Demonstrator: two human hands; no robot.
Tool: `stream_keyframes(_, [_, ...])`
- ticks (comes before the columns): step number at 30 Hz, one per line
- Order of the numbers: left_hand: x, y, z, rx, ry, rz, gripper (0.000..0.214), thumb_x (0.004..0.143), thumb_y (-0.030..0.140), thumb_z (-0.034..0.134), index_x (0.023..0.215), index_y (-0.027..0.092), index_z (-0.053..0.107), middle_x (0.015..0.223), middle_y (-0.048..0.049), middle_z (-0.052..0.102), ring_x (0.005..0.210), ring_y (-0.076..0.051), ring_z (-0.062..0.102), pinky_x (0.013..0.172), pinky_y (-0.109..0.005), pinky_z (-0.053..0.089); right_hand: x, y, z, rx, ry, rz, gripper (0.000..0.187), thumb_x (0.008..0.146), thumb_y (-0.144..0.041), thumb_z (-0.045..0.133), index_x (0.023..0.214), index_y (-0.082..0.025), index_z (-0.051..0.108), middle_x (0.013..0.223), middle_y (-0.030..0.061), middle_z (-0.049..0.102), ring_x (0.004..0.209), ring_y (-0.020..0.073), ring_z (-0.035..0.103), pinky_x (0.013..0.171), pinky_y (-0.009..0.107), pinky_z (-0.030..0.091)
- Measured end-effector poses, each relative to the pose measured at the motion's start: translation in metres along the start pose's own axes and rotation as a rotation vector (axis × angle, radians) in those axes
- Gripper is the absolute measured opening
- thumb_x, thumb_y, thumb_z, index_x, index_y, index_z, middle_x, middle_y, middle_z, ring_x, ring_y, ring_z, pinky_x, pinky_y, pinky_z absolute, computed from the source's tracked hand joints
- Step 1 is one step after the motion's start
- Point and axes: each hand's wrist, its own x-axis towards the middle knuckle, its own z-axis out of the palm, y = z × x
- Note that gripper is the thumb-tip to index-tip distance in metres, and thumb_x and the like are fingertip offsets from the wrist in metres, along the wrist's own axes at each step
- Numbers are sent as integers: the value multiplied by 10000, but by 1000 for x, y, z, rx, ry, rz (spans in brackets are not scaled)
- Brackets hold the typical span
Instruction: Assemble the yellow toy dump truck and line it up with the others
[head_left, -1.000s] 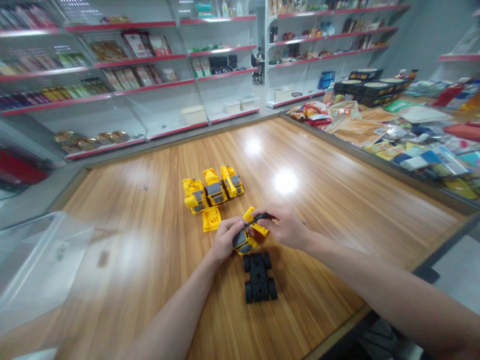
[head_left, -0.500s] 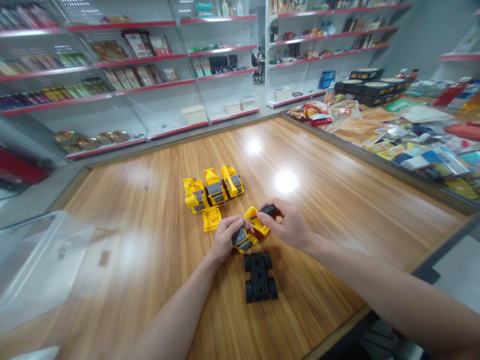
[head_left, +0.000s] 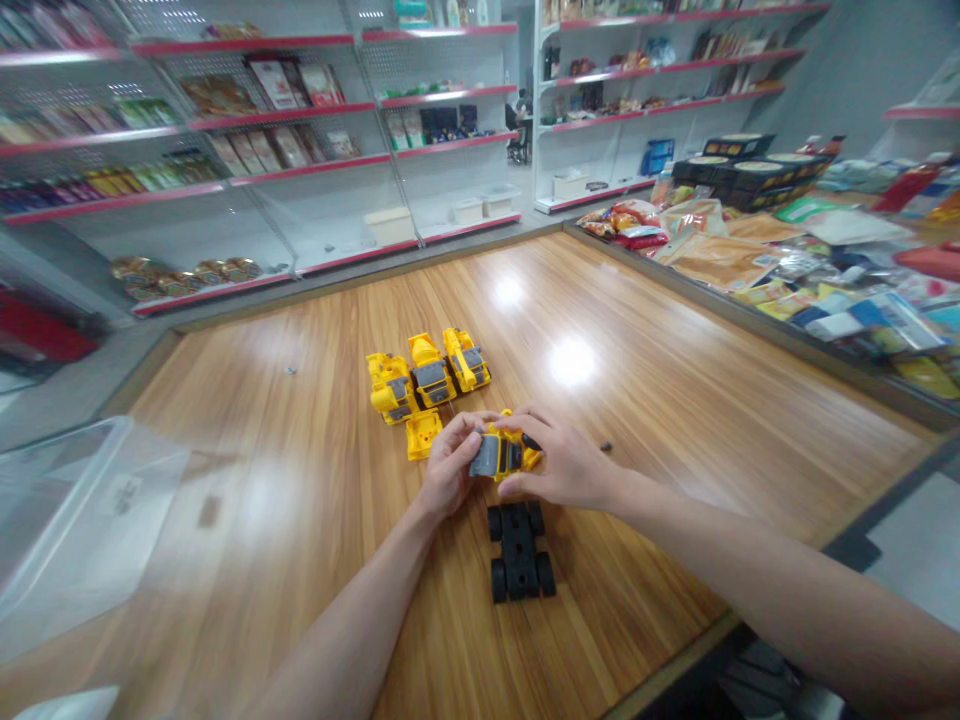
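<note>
My left hand (head_left: 448, 470) and my right hand (head_left: 562, 466) both grip a yellow and grey toy truck body (head_left: 501, 455) just above the wooden table (head_left: 300, 480). Fingers of each hand close around its ends. A black wheeled chassis (head_left: 519, 552) lies on the table right below the hands. A loose yellow toy part (head_left: 422, 436) rests to the left of my left hand. Behind it stand three assembled yellow toy trucks (head_left: 428, 374) in a row.
A clear plastic bin (head_left: 71, 520) sits at the table's left edge. A small dark screw (head_left: 606, 446) lies right of my right hand. Packaged goods (head_left: 787, 260) cover a counter on the right. Store shelves (head_left: 262, 150) line the back.
My right hand, which held a black piece apart from the truck body, has come together with my left hand. The yellow pieces now sit joined between both hands, lifted slightly.
</note>
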Motion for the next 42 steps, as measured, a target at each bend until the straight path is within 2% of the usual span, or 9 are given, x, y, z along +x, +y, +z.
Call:
stream_keyframes(2, [-1, -1, 0, 0, -40, -4, 191, 831, 328, 631, 891, 166, 550, 1206, -110, 602, 1045, -237, 600, 841, -318, 472, -1, -3, 1, -74, -39, 26, 691, 699, -506, 763, 1278, -222, 514, 1176, 103, 562, 989, 242, 607, 841, 369, 504])
stream_keyframes(5, [-1, -2, 0, -5, -74, -15, 205, 829, 336, 636, 899, 162, 554, 1190, -112, 607, 998, -222, 611, 813, -306, 482, -2, -6, 2, -131, -58, 38, 527, 751, -413, 711, 1205, -196, 550, 1082, 93, 600, 939, 232, 611, 799, 344, 492])
stream_keyframes(10, [-1, -2, -1, -46, -67, -20, 211, 879, 358, 548, 904, 149, 563, 1042, -102, 653, 865, -189, 633, 737, -284, 492, -1, -6, -7, 93, -94, 54, 361, 752, -380, 688, 1023, -160, 596, 863, 26, 612, 740, 154, 557, 675, 265, 427])
stream_keyframes(15, [-4, -4, -5, 3, -153, -105, 244, 886, 360, 535, 807, 130, 547, 921, -103, 671, 669, -149, 628, 606, -256, 491, 2, -4, -23, 489, -528, 51, 406, 737, -492, 714, 900, -130, 628, 773, -18, 577, 681, 109, 508, 597, 212, 374])
stream_keyframes(19, [-7, -7, -8, 50, -242, -156, 272, 892, 382, 521, 801, 126, 543, 916, -121, 673, 636, -179, 652, 506, -251, 484, 0, -11, -25, 586, -923, 46, 431, 681, -413, 786, 978, -133, 649, 775, -27, 597, 673, 99, 517, 584, 189, 381])
stream_keyframes(21, [-7, -8, -9, 67, -273, -153, 275, 893, 389, 517, 811, 128, 550, 931, -129, 674, 648, -194, 661, 475, -244, 469, -2, -16, -23, 585, -1009, 39, 438, 679, -394, 789, 1006, -136, 651, 776, -25, 607, 666, 98, 526, 588, 188, 392])
stream_keyframes(30, [-8, -1, -4, 311, -378, -78, 337, 877, 408, 536, 760, 105, 625, 906, -124, 660, 618, -123, 520, 526, -233, 372, -3, -14, -21, 389, -812, -73, 430, 638, -385, 789, 968, -153, 640, 784, -18, 595, 654, 95, 496, 575, 190, 383])
stream_keyframes(36, [-5, 2, -2, 339, -475, -26, 240, 775, 330, 610, 890, 123, 653, 990, -118, 633, 912, -253, 584, 757, -333, 463, -2, -5, -25, 281, -727, -95, 379, 661, -403, 747, 920, -164, 606, 721, -42, 534, 600, 80, 451, 523, 182, 345])
stream_keyframes(42, [-7, 6, 8, 553, -624, 49, 465, 665, 281, 670, 1108, 148, 615, 1229, -143, 571, 1051, -302, 559, 884, -415, 466, 3, 0, -34, 274, -759, -71, 404, 638, -420, 764, 905, -152, 622, 749, -29, 551, 626, 89, 460, 541, 191, 356])
